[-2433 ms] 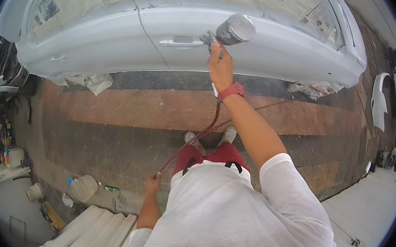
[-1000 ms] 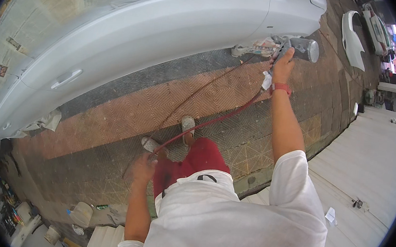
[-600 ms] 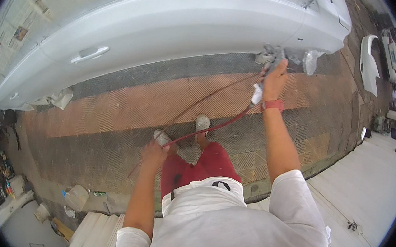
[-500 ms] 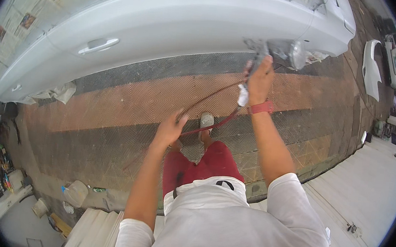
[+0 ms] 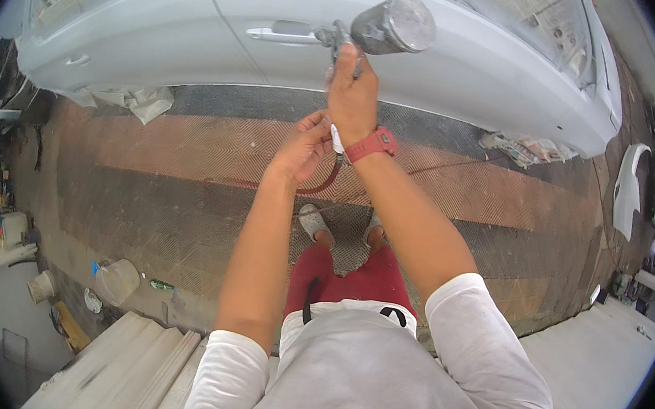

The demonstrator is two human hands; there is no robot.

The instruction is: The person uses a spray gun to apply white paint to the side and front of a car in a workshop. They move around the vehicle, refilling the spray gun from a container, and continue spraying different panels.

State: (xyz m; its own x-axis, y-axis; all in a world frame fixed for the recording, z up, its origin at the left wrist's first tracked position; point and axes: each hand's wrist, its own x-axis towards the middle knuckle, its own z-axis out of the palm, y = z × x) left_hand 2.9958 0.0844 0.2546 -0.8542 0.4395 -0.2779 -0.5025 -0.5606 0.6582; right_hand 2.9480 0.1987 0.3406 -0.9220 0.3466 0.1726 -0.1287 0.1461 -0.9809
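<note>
My right hand (image 5: pixel 354 97), with a red watch on its wrist, is closed round the handle of a spray gun (image 5: pixel 339 44). The gun's grey metal paint cup (image 5: pixel 396 26) juts out to the right in front of a pale car door (image 5: pixel 450 82). Under the grip, a white wrapped connector (image 5: pixel 338 138) joins a dark red air hose (image 5: pixel 330 177), which bends down and left. My left hand (image 5: pixel 301 147) is beside the connector, its fingers half curled and apart; whether the fingertips touch the connector I cannot tell. The gun's front is close to the door handle (image 5: pixel 285 35).
Paper masking covers the car windows (image 5: pixel 519 18), and more paper (image 5: pixel 526 149) hangs under the sill. Patterned matting (image 5: pixel 215 146) lies along the car. A loose white panel (image 5: pixel 628 190) stands far right. A plastic container (image 5: pixel 117 280) and a green bottle (image 5: pixel 162 285) are at the lower left.
The spray gun has moved left along the car to the door handle in my right hand. My left hand has risen toward the connector, away from the hose loop. The view has shifted rightward along the car.
</note>
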